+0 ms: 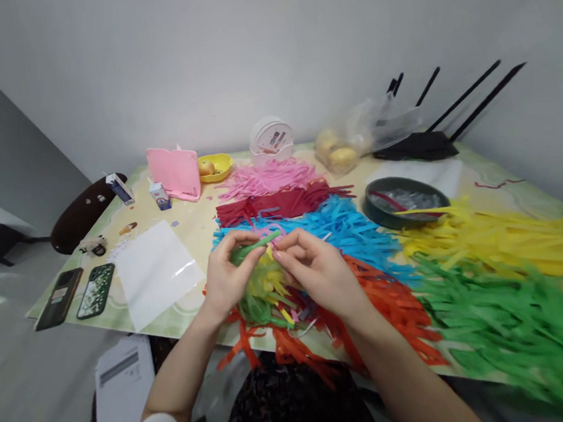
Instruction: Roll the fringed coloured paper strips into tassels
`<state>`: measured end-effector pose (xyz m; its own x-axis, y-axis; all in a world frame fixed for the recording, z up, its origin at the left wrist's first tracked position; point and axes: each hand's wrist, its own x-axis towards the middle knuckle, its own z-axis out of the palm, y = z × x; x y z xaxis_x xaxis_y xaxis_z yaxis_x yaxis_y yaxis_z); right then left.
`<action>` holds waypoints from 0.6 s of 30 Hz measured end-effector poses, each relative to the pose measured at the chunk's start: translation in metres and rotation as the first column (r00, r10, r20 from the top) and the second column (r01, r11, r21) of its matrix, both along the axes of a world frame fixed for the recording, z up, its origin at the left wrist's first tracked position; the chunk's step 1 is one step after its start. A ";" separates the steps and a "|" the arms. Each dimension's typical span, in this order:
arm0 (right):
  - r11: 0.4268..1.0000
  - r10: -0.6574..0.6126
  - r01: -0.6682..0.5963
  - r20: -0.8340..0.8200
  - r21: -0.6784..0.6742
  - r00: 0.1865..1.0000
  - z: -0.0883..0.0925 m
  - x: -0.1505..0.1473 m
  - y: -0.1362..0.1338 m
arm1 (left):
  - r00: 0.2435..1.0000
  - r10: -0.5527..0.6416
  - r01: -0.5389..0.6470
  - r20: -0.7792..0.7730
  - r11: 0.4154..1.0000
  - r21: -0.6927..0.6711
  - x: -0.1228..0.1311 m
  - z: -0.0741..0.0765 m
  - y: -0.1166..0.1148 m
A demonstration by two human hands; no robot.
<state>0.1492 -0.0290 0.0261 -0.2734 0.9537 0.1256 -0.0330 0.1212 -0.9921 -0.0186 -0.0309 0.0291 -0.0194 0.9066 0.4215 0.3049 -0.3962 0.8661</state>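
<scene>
My left hand [228, 274] and my right hand [315, 268] meet above the near middle of the table. Both pinch a green paper strip [259, 243] that runs between their fingertips. Under the hands sits a small bundle of mixed strips [265, 293], green, yellow and pink. Piles of cut paper strips lie around: orange [391, 300] under my right wrist, blue [348, 224] behind the hands, dark red [271, 205] and pink [268, 177] farther back, yellow [515, 233] and green [514, 321] at the right.
A clear plastic sheet [154, 271] and two phones [76, 294] lie at the left. A dark round tray [398, 200] stands right of the blue pile. At the back are a pink tablet case [174, 172], a yellow bowl [216, 166], a white tub [271, 139] and bagged fruit [340, 154].
</scene>
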 end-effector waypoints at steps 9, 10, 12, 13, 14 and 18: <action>0.998 -0.057 0.050 -0.147 -0.046 0.988 0.033 0.012 0.023 | 0.859 0.049 0.043 -0.510 0.985 0.168 0.003 0.019 0.003; 0.993 -0.118 0.121 -0.201 0.001 0.972 0.043 0.018 0.025 | 0.841 0.056 0.034 -0.538 0.987 0.157 0.002 0.021 0.006; 0.959 -0.231 0.273 -0.349 0.077 0.908 0.066 0.038 0.031 | 0.814 0.057 0.019 -0.578 0.992 0.124 -0.001 0.024 0.012; 0.933 -0.278 0.346 -0.415 0.096 0.866 0.078 0.051 0.035 | 0.806 0.057 0.010 -0.590 0.994 0.109 -0.004 0.024 0.016; 0.902 -0.331 0.419 -0.458 0.103 0.825 0.088 0.067 0.038 | 0.799 0.057 0.002 -0.599 0.995 0.096 -0.007 0.022 0.019; 0.694 -0.581 0.715 -0.518 0.089 0.628 0.116 0.144 0.051 | 0.775 0.050 -0.015 -0.630 0.998 0.060 -0.024 0.004 0.028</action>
<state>0.2929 0.0217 0.1425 0.5485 0.7668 0.3335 -0.2389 0.5260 -0.8163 -0.0428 -0.0032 0.0326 0.2373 0.8884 0.3929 0.7897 -0.4120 0.4545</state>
